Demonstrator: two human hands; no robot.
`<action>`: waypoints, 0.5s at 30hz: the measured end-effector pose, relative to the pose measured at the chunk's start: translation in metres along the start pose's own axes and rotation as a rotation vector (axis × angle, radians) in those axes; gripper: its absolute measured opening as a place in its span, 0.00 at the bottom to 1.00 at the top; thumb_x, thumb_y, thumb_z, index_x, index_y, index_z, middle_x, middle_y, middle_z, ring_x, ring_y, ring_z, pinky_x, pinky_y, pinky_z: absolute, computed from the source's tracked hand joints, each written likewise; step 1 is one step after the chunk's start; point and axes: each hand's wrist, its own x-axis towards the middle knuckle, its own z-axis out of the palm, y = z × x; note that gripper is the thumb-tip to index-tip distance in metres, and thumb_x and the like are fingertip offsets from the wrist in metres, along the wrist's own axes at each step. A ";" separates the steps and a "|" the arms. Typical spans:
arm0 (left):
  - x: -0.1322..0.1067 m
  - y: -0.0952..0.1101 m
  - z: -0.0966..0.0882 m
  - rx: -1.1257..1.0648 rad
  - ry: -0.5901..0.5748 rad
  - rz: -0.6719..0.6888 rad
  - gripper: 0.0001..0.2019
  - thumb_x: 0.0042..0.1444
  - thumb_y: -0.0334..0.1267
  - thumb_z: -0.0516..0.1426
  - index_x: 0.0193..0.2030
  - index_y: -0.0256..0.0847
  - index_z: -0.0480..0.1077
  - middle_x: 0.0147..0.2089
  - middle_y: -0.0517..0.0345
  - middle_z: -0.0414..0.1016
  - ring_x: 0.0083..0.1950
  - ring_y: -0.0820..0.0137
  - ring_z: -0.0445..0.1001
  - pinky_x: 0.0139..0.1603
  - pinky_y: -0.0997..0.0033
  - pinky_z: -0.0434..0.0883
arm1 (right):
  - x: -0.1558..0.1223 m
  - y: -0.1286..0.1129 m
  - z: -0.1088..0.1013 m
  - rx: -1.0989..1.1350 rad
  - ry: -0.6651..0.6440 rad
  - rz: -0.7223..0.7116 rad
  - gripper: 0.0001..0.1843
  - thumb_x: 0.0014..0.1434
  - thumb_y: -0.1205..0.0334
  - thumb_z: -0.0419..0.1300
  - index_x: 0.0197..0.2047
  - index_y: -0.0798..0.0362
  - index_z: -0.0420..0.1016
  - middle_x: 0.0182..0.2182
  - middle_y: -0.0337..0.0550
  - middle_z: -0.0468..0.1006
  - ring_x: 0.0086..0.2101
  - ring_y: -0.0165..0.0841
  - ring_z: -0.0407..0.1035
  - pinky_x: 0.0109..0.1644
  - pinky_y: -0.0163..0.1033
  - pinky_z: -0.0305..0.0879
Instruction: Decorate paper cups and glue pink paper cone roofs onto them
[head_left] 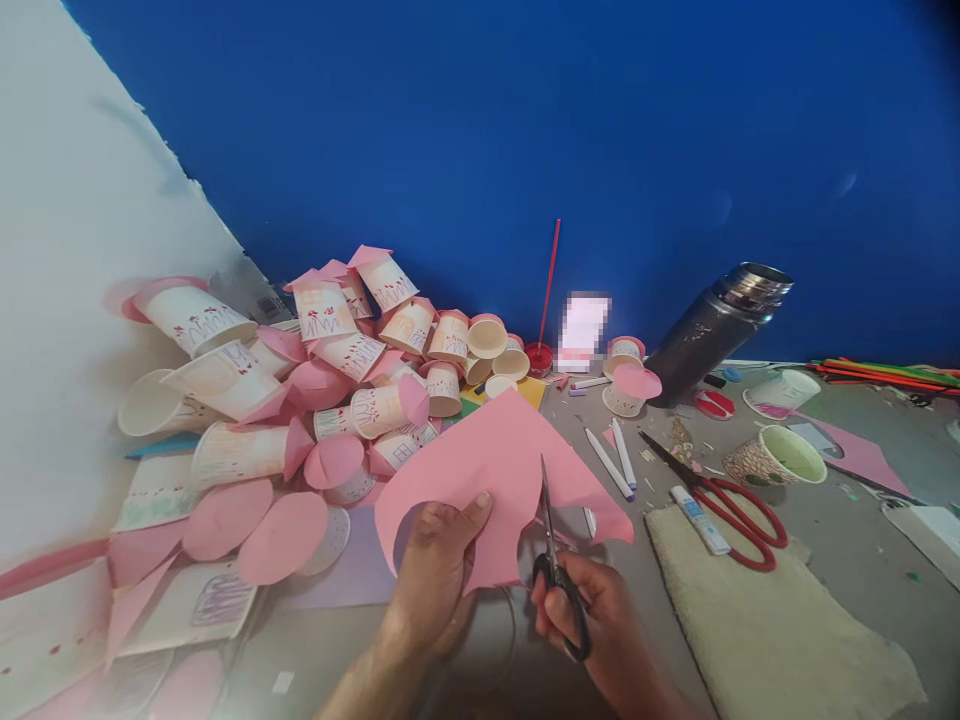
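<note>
My left hand (435, 565) pinches a sheet of pink paper (487, 470), thumb on top, holding it up over the table. My right hand (592, 610) grips small black scissors (551, 545) by the handles. Their blades point up and away into the paper's right side. A curved cut edge shows on the paper's lower left.
A heap of decorated paper cups with pink discs (337, 360) fills the left. Red-handled scissors (720, 495), a glue stick (699, 520), white markers (611, 460), a patterned cup (772, 460) and a steel flask (712, 330) lie to the right. A beige cloth (765, 620) covers the near right.
</note>
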 end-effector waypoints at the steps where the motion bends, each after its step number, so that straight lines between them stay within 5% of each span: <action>1: 0.000 0.000 0.000 0.015 0.016 0.003 0.28 0.33 0.41 0.75 0.17 0.43 0.56 0.15 0.70 0.58 0.18 0.80 0.55 0.18 0.79 0.56 | 0.000 0.000 0.000 0.003 0.002 0.002 0.37 0.51 0.25 0.64 0.29 0.55 0.72 0.21 0.40 0.70 0.21 0.25 0.55 0.23 0.32 0.48; 10: -0.003 -0.002 0.004 0.066 0.051 -0.014 0.31 0.32 0.45 0.75 0.17 0.43 0.53 0.14 0.73 0.51 0.17 0.83 0.47 0.16 0.80 0.47 | -0.001 0.011 -0.002 0.034 0.007 -0.014 0.35 0.52 0.26 0.64 0.31 0.56 0.75 0.21 0.39 0.70 0.21 0.25 0.54 0.23 0.31 0.48; 15: -0.002 -0.005 0.000 0.089 0.060 0.003 0.30 0.33 0.46 0.75 0.18 0.44 0.54 0.15 0.72 0.53 0.18 0.81 0.50 0.17 0.79 0.52 | -0.001 0.012 -0.003 0.030 -0.002 -0.016 0.35 0.53 0.27 0.63 0.31 0.56 0.75 0.22 0.39 0.70 0.21 0.24 0.54 0.22 0.30 0.49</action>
